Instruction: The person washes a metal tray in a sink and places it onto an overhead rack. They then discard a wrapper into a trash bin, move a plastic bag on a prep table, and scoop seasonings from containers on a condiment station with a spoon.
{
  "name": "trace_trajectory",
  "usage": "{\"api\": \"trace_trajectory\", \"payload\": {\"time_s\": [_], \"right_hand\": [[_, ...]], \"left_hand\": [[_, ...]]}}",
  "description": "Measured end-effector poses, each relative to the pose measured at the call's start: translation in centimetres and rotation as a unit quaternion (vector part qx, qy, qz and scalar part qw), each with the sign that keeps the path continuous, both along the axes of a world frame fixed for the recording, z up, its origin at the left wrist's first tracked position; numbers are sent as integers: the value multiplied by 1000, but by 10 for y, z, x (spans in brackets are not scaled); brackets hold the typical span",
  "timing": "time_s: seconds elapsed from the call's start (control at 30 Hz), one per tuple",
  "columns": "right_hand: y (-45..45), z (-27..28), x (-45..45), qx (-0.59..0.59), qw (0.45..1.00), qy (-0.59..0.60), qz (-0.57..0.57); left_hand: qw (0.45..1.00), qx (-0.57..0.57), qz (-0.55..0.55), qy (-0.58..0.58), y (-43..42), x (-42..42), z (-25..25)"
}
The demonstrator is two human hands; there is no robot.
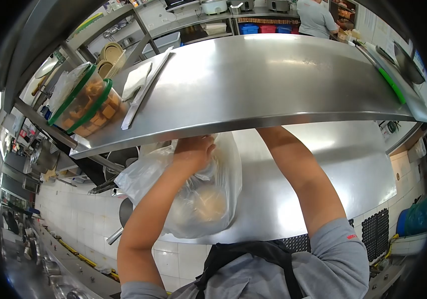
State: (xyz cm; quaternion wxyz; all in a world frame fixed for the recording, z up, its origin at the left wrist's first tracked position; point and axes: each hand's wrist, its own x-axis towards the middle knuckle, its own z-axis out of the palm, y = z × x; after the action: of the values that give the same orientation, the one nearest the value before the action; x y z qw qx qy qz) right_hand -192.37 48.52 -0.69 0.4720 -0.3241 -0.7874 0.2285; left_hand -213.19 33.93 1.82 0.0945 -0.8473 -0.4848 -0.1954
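A translucent plastic bag (pixel 203 199) with pale round items in it lies on the left part of the lower steel table (pixel 273 199). My left hand (pixel 196 152) is at the top of the bag, its fingers bent and partly under the upper shelf's edge; what they hold, if anything, is hidden. My right forearm reaches under the steel shelf (pixel 273 84), to the right of the bag. That shelf hides my right hand.
Green-rimmed tubs (pixel 94 107) of orange-brown pieces stand at the shelf's left end, beside a white cloth (pixel 136 79). A green-edged board (pixel 391 84) lies at the right end. A person (pixel 317 19) in grey stands at the back right. Pans hang low on the left.
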Motion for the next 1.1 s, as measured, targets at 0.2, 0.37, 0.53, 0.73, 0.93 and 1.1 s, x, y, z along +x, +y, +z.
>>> {"api": "trace_trajectory", "payload": {"time_s": [0.2, 0.37, 0.53, 0.73, 0.93, 1.1], "right_hand": [[-2, 0, 0, -12, 1000, -11, 11], [0, 4, 5, -35, 999, -31, 19], [-14, 1, 0, 19, 998, -54, 25], [-34, -2, -14, 249, 964, -87, -35], [-32, -11, -6, 435, 869, -190, -140], [-111, 61, 18, -173, 967, -180, -45]], "left_hand": [[999, 16, 45, 23, -28, -22, 14], [995, 66, 53, 53, -38, -34, 21], [994, 81, 72, 32, -38, -37, 18], [996, 51, 74, 3, -31, -32, 10], [993, 39, 87, 65, -38, -37, 11], [996, 42, 74, 38, -43, -42, 12]]}}
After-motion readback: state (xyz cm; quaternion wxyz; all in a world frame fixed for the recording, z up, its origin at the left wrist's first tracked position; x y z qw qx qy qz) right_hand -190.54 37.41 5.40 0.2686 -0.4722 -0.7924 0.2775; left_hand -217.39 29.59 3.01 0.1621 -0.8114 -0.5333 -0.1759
